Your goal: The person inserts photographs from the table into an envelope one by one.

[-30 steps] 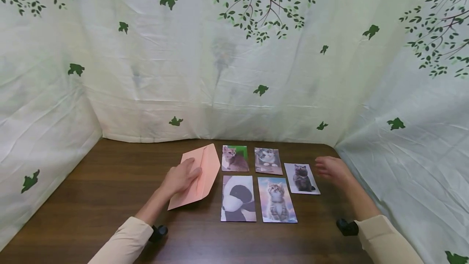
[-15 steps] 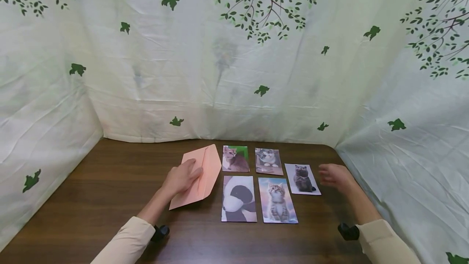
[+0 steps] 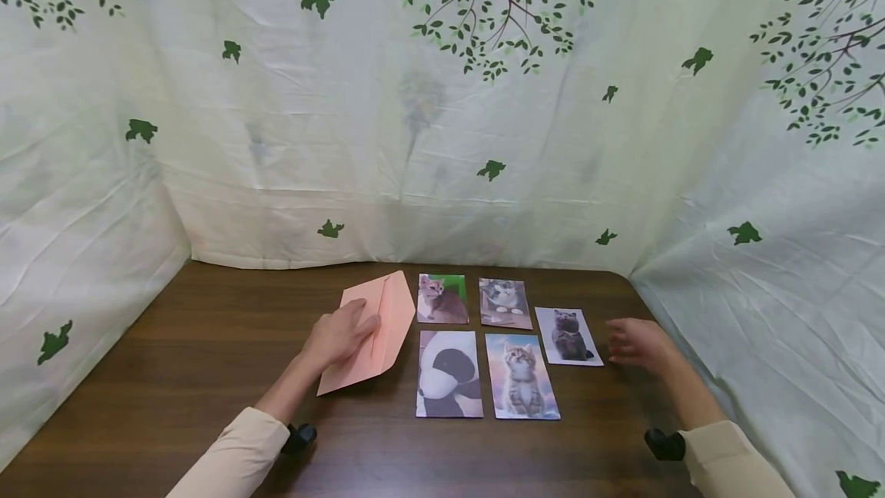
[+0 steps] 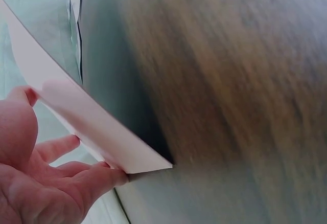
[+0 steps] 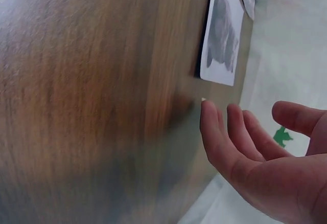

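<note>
My left hand (image 3: pixel 342 335) holds a pink paper envelope (image 3: pixel 397 321), thumb and a finger showing on its upper face. In the left wrist view the envelope (image 4: pixel 102 121) is tilted, its lower corner down at the wooden table, with fingertips along its near edge. To the right of the envelope lie several picture cards. The grey cat card (image 3: pixel 569 336) is nearest my right hand (image 3: pixel 639 343), which hovers just beyond its right edge. Seen from the right wrist, this hand (image 5: pixel 255 152) has loosely bent fingers, a raised thumb and nothing held.
Two smaller cat cards, one with a green background (image 3: pixel 442 300) and one grey-and-white (image 3: pixel 505 303), form the back row. In front lie a black-and-white picture card (image 3: pixel 449 375) and a tabby kitten card (image 3: pixel 523 376). A leaf-printed curtain (image 3: pixel 442 137) surrounds the wooden table (image 3: pixel 173 383).
My right hand has drawn slightly back toward me and to the right, beside the grey cat card. The left hand and envelope stay in place.
</note>
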`<state>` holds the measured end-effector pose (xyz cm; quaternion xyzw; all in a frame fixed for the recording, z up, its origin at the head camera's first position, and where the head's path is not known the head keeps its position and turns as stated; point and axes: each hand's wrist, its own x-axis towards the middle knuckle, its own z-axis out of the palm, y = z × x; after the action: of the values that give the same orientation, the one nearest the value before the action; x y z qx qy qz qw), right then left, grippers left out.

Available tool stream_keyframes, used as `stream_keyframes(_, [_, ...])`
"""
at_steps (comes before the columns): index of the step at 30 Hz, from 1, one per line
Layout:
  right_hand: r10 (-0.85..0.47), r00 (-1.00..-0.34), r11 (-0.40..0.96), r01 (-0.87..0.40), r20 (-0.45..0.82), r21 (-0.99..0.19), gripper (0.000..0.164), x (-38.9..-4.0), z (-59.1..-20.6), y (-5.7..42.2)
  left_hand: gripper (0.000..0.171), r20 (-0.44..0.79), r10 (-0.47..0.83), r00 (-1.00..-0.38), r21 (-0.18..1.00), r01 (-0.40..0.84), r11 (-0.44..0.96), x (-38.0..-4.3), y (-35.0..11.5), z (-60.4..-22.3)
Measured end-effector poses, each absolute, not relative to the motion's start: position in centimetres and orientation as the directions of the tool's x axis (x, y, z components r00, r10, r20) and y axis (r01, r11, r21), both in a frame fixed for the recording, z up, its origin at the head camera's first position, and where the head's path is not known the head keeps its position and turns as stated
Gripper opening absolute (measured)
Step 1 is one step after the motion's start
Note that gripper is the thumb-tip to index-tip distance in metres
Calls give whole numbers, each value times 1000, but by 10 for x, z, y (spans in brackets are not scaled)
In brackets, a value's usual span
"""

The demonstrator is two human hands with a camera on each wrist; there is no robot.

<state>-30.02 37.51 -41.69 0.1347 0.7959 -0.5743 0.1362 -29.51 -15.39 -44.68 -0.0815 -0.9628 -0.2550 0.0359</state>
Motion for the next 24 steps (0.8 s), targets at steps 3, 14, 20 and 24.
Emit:
stream_keyframes(3, [47,-919,289,388,-391,-876,57,-300,-420,378,59,109,143,-984,484,178,857,-295,-154,-447])
stream_keyframes(14, [25,-904,272,417,-427,-867,59,-298,-422,374,58,103,136,-985,488,170,856,-295,-154,-445])
stream_keyframes(20, [41,-897,266,435,-441,-860,59,-301,-423,371,58,103,135,-985,477,168,863,-294,-153,-445])
stream_keyframes(24, [55,-891,258,449,-451,-856,59,-303,-424,370,58,100,127,-987,481,160,862,-294,-152,-444])
